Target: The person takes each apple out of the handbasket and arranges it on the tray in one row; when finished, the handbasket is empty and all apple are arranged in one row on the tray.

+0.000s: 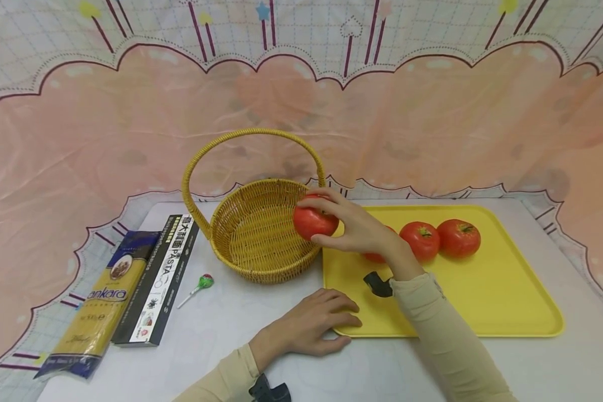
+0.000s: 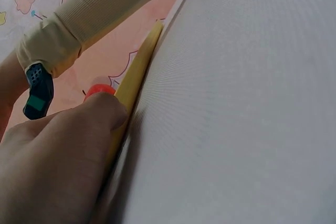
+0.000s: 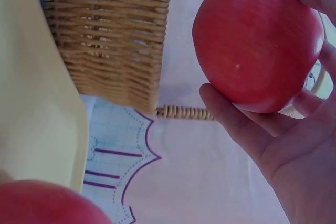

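My right hand (image 1: 354,223) grips a red tomato (image 1: 314,219) above the right rim of a yellow wicker basket (image 1: 261,273). The right wrist view shows fingers and thumb around the same tomato (image 3: 257,43), held clear of the basket (image 3: 113,40). Several more tomatoes lie on the yellow tray (image 1: 487,296); two, a middle tomato (image 1: 419,241) and a right tomato (image 1: 459,238), show plainly, and another is partly hidden behind my right hand. My left hand (image 1: 316,324) rests with spread, relaxed fingers on the tray's near left corner.
Left of the basket lie a green and red lollipop (image 1: 205,281), a black and white pasta box (image 1: 156,282) and a blue and yellow pasta packet (image 1: 97,301). The basket's tall handle (image 1: 253,132) arches over its opening. A patterned cloth (image 1: 432,134) hangs behind the table.
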Available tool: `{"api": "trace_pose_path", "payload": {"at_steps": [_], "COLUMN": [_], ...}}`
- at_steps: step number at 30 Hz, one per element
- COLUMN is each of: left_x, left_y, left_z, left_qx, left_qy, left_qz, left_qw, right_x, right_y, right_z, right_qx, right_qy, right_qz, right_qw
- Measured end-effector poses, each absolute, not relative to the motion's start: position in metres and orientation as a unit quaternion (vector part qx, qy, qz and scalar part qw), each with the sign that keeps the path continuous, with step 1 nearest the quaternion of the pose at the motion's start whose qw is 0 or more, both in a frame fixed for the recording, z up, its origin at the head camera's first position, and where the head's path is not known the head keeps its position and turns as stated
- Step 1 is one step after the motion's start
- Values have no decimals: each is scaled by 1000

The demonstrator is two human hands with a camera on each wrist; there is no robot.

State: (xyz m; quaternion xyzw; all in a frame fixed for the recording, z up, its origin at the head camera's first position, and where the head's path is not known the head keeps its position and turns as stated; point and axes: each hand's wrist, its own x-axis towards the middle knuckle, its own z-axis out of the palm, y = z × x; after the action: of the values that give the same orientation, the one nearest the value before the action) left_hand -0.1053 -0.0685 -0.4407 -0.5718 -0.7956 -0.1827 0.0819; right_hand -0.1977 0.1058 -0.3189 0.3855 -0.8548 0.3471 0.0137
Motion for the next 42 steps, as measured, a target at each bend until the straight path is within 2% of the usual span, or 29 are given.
{"api": "trace_pose_path", "payload": {"at_steps": [11, 36, 42], "left_x": [-105, -106, -106], "left_y": [-69, -66, -67], "left_z": [-440, -441, -442], "left_qx": [-570, -569, -567], "left_qy": [-797, -796, -797], "left_qz": [-187, -196, -195], "left_qw": [76, 71, 73], "right_x": [-192, -178, -179], "right_y": [122, 164, 173], "right_z": [-325, -340, -341], "right_qx": [378, 329, 318], "right_qy": [-852, -870, -873], "right_qz": [360, 365, 365], "right_qw": [45, 40, 58]}}
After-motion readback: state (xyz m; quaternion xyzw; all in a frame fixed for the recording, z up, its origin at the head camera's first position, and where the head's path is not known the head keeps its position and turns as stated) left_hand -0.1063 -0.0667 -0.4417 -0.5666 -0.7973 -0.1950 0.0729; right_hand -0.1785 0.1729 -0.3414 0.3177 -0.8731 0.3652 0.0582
